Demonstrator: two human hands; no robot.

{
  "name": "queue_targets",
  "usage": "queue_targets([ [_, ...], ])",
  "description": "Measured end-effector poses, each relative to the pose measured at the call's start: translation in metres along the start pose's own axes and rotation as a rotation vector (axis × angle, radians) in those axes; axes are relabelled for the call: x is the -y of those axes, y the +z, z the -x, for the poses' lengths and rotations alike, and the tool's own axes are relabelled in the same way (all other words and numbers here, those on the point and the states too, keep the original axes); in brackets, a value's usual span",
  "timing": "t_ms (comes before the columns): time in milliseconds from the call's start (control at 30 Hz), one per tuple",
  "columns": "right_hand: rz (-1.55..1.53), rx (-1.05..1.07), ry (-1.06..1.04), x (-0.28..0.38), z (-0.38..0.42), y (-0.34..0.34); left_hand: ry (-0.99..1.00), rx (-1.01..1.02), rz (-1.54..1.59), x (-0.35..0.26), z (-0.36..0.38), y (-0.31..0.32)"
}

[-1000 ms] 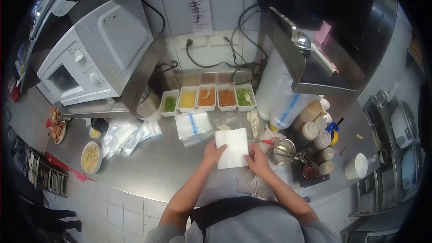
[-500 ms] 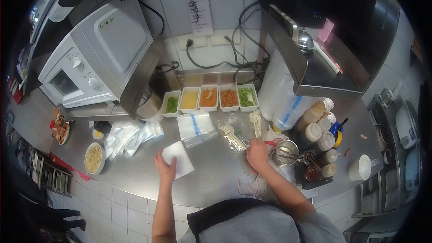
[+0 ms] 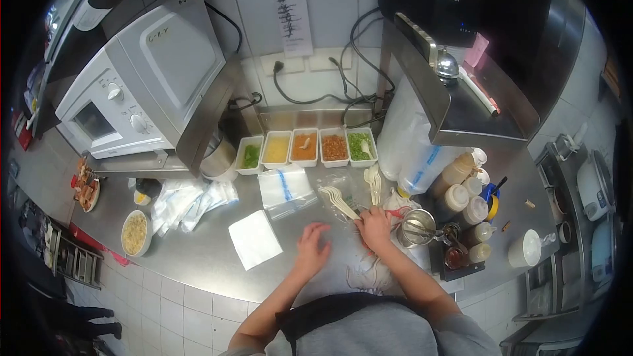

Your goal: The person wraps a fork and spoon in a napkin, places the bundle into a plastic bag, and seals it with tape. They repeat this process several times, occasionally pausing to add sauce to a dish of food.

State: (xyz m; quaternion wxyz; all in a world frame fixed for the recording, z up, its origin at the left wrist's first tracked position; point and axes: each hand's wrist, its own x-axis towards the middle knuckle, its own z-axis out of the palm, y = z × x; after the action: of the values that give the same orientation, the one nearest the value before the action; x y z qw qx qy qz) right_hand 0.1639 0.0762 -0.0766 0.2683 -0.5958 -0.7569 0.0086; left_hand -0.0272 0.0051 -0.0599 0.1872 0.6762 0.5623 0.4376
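My left hand [image 3: 312, 248] hovers over the steel counter with fingers apart and nothing in it. To its left lies a white paper sheet [image 3: 256, 240]. My right hand [image 3: 374, 227] rests at the lower end of the pale plastic cutlery [image 3: 339, 203], its fingers bent; whether it holds a piece cannot be made out. Clear wrapping surrounds the cutlery, and more pale utensils [image 3: 372, 183] lie just above. Right beside the right hand is a metal cup [image 3: 416, 227] with utensils in it. A crumpled cloth [image 3: 370, 275] lies below.
Five white tubs of toppings [image 3: 304, 147] line the back. Plastic bags [image 3: 286, 188] lie in front of them. At the left are a bowl of food [image 3: 136, 233] and a microwave [image 3: 142, 79]; at the right, sauce bottles [image 3: 455, 199] and a white container [image 3: 525, 248].
My left hand has let go of the white paper and moved right, toward the right hand. My right hand has shifted slightly down and left.
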Motion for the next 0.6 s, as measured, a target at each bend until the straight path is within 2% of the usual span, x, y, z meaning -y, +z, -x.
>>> queue_targets([
  [67,-0.023,-0.035,-0.029,-0.002,0.0,0.003,-0.024,0.081,0.0,0.001,0.006,0.005],
  [167,-0.08,-0.01,-0.042,-0.004,-0.001,0.0,0.004,0.095,-0.011,-0.001,0.01,0.006],
  [267,-0.116,0.026,-0.03,0.002,0.004,-0.029,-0.1,0.164,0.143,-0.006,0.009,0.002],
  [300,-0.088,0.116,-0.011,0.006,0.008,-0.052,-0.099,0.161,0.142,0.0,0.01,0.005],
  [333,-0.058,0.205,0.008,0.01,0.012,-0.075,-0.267,0.254,0.331,0.009,0.012,0.01],
  [367,-0.055,0.205,0.008,0.012,0.017,-0.097,-0.435,0.348,0.52,0.014,0.014,0.014],
  [400,-0.151,0.247,0.042,0.013,0.023,-0.118,-0.436,0.351,0.524,0.011,0.014,0.016],
  [467,-0.243,0.289,0.086,0.017,0.036,-0.151,-0.673,0.419,0.798,-0.006,0.013,0.019],
  [500,-0.369,0.359,0.106,0.02,0.042,-0.163,-0.673,0.426,0.8,-0.016,0.012,0.019],
  [533,-0.496,0.425,0.126,0.02,0.047,-0.169,-0.836,0.414,1.095,-0.027,0.008,0.017],
  [567,-0.494,0.419,0.131,0.019,0.051,-0.166,-0.994,0.393,1.389,-0.033,0.004,0.017],
  [600,-0.627,0.528,0.073,0.019,0.056,-0.159,-0.991,0.402,1.388,-0.034,0.0,0.019],
])
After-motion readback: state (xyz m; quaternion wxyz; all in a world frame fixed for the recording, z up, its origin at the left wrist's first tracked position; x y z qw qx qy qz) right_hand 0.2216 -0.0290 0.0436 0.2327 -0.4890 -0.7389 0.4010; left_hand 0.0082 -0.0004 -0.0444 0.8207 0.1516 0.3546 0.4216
